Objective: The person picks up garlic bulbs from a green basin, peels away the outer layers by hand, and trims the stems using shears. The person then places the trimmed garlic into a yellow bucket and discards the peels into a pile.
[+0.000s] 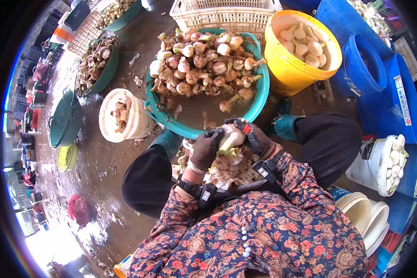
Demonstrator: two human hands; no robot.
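Both hands wear dark gloves and meet over my lap, in front of the basin. My left hand [205,150] is closed round the side of a pale garlic bulb [233,138], whose cut green-white stem points toward me. My right hand [260,140] grips the bulb's other side; a small black-and-red piece [245,128] shows at its fingers, and I cannot tell what it is. Just beyond, a teal basin [263,85] holds brown water and a heap of unpeeled garlic bulbs [197,62]. Papery garlic skins [231,175] pile up below my hands.
A yellow bucket [282,65] of peeled bulbs stands right of the basin, a white bucket [107,123] with scraps left of it. Behind is a cream crate [222,18]. Blue tubs [370,69] and a white bucket of garlic [368,162] line the right side.
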